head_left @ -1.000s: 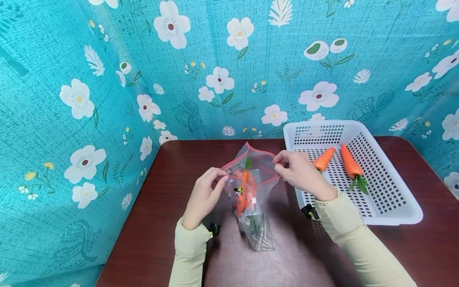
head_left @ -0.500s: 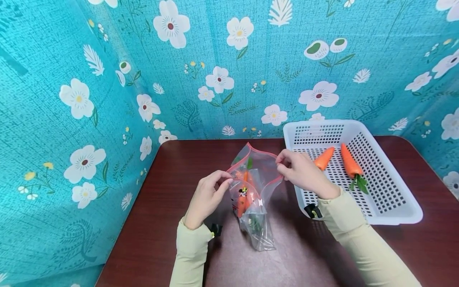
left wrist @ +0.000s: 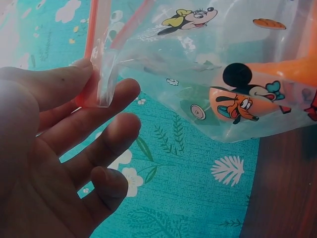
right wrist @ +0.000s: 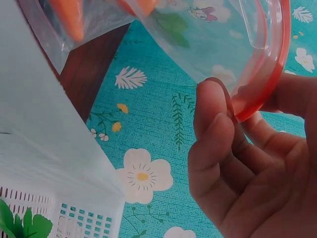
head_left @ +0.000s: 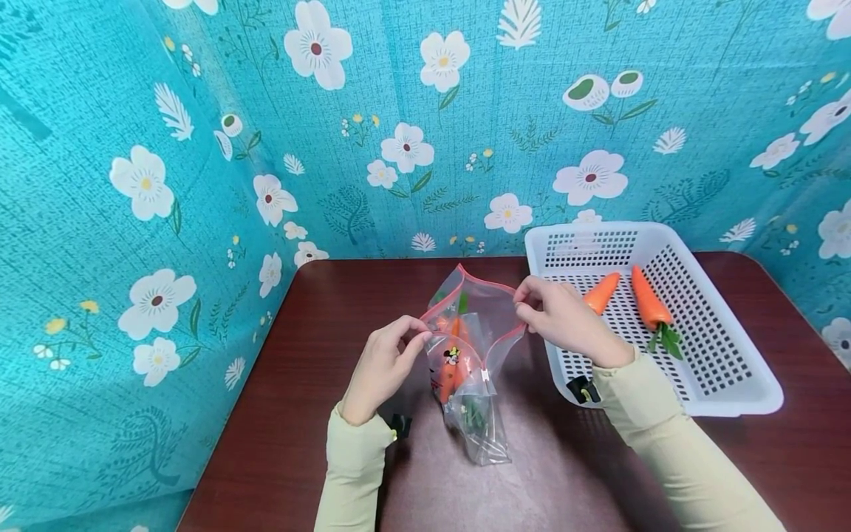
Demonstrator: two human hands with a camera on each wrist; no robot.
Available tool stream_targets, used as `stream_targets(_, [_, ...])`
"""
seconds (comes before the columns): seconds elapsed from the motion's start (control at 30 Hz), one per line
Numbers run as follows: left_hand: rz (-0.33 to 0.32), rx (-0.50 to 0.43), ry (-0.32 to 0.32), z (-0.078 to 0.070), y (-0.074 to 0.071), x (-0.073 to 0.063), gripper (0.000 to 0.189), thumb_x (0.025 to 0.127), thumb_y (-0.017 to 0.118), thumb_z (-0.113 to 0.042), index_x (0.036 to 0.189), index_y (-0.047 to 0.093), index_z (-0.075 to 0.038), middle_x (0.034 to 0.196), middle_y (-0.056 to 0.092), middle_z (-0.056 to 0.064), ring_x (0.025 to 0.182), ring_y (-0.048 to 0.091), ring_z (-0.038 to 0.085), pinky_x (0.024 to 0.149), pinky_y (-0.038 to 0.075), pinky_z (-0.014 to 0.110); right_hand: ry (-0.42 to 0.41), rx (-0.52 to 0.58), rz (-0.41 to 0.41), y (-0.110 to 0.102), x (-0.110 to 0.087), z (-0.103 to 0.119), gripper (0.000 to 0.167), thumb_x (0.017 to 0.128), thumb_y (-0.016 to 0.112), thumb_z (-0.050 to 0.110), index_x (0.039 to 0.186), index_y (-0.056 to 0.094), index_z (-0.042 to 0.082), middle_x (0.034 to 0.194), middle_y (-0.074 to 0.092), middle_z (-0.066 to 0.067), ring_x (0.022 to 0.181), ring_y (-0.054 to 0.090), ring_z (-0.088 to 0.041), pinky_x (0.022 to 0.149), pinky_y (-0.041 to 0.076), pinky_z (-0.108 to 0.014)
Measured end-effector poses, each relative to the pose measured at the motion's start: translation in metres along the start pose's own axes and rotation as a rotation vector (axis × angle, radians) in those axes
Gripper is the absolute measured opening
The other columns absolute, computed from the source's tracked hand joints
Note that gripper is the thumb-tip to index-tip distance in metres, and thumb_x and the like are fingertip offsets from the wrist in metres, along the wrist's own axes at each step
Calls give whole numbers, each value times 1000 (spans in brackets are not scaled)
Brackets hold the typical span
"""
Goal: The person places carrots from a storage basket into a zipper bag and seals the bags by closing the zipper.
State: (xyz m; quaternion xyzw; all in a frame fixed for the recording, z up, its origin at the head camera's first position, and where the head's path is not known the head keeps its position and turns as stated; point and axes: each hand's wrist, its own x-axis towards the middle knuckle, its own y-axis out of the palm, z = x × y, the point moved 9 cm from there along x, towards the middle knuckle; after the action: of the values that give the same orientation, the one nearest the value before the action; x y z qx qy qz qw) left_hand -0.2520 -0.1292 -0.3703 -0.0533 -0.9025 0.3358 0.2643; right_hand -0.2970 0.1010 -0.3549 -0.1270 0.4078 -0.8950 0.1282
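Between my hands stands a clear zip bag (head_left: 501, 355) with a red rim and cartoon prints, its mouth spread wide. Orange carrots (head_left: 449, 378) with green tops show through its plastic. My left hand (head_left: 384, 363) pinches the left corner of the rim between thumb and forefinger; in the left wrist view the other fingers (left wrist: 116, 131) are spread loosely below. At the opposite corner my right hand (head_left: 561, 318) pinches the red edge, and the right wrist view shows its fingers (right wrist: 210, 144) curled beside the rim. A white slider (head_left: 485, 375) sits on the near edge of the mouth.
A white perforated basket (head_left: 744, 369) stands on the right of the dark red table (head_left: 319, 332). Inside it lie a carrot (head_left: 648, 299) with leaves and another carrot (head_left: 603, 292) partly hidden by my right hand. A blue flowered cloth (head_left: 372, 207) hangs behind.
My left hand has shifted slightly to the right with its side of the bag's rim. My right hand has moved a little to the right, still pinching the other side.
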Motion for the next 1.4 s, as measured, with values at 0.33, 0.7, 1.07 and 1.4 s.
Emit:
stream_targets(0.33, [16,-3,1,0,1,0,8,93,65,-19,99,65,-14,79,61,0,63,50,14,53,41,21,-39,-17,-18,-4,1,2,8,88,55,10,92,62,8,67,64,-1,57,58,-10,53,43,-26])
stream_targets(0.7, [21,-13,-7,0,1,0,9,93,65,-19,99,65,-14,79,61,0,63,50,16,53,41,21,-28,-32,-44,-21,2,0,8,89,54,9,90,62,8,74,66,-5,59,58,-12,58,45,-28])
stream_targets(1.07, [18,-6,-5,-1,-1,0,8,92,66,-19,99,65,-15,78,60,-5,64,48,7,54,42,21,-38,-120,-102,-49,3,-13,11,91,56,11,95,66,6,86,69,-8,75,59,-19,69,47,-33])
stream_targets(1.4, [25,-14,-15,0,-1,-1,10,91,67,-18,101,65,-14,80,61,-3,65,49,8,55,45,21,13,-147,-65,-63,8,-41,16,91,56,11,103,64,4,100,66,-14,86,58,-25,70,46,-35])
